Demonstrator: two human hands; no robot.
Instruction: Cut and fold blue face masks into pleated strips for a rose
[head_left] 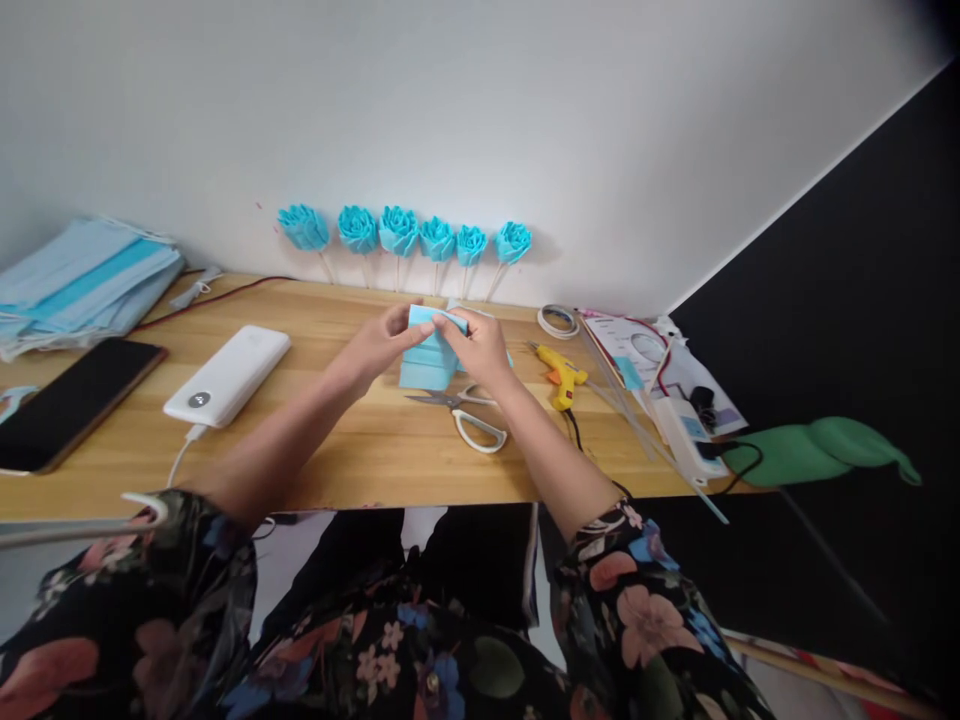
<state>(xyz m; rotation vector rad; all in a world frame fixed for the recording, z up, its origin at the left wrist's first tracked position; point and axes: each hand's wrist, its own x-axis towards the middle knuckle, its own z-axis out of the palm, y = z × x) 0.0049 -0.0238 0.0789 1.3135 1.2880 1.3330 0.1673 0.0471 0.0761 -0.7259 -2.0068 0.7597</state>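
bare wood point(337, 455) before the hands, scissors point(465, 412) just beneath, glue gun point(559, 372) right, power bank point(227, 374) left

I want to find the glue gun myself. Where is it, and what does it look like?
Start at the wooden table against the white wall. Go just right of the person's right hand, past the white-handled scissors. The glue gun lies there, the only bright yellow thing, with a black cord running off the table's front edge.

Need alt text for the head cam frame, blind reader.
Both hands, left hand and right hand, pinch a blue folded strip over a wooden desk. Scissors, a glue gun and six blue fabric roses surround them.
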